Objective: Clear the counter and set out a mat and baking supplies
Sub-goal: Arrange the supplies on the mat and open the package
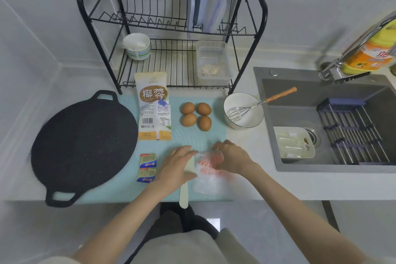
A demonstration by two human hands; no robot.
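A pale blue mat (150,148) covers the counter in front of me. On it lie a coconut-flake pouch (153,106), several brown eggs (196,115), two butter packets (147,167), a cream spatula (184,191) and a clear plastic bag with red print (209,174). My right hand (232,157) pinches the bag's top edge. My left hand (176,166) lies flat with straight fingers over the spatula's blade, beside the bag. A white bowl with a whisk (243,110) stands off the mat's right edge.
A black two-handled griddle (83,146) overlaps the mat's left side. Behind stands a black dish rack (171,34) with a cup, a plastic box and boards. The sink (334,126) at right holds a white container and a drain rack.
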